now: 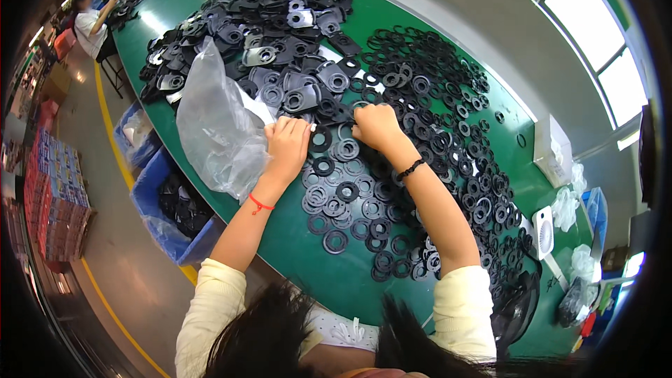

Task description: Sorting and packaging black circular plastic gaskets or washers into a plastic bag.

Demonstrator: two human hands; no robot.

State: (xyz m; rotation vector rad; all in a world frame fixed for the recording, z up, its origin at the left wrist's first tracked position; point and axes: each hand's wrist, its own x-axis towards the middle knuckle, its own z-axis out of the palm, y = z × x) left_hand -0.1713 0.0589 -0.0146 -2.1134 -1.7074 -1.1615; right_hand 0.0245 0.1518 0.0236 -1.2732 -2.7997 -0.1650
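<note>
Right hand [376,126]: fingers curled down onto black rubber rings [350,189]; whether it pinches one is hidden beneath the knuckles.
Left hand [287,141]: closed on a small white piece at the fingertips, too small to identify.
Rings: spread flat on the green table [294,238], within both hands' reach.
Clear plastic bag [217,126]: lies just beside the left hand, touching the black plates [266,35].
Blue bin [168,231]: below the table edge, its contents partly cut off.
</note>
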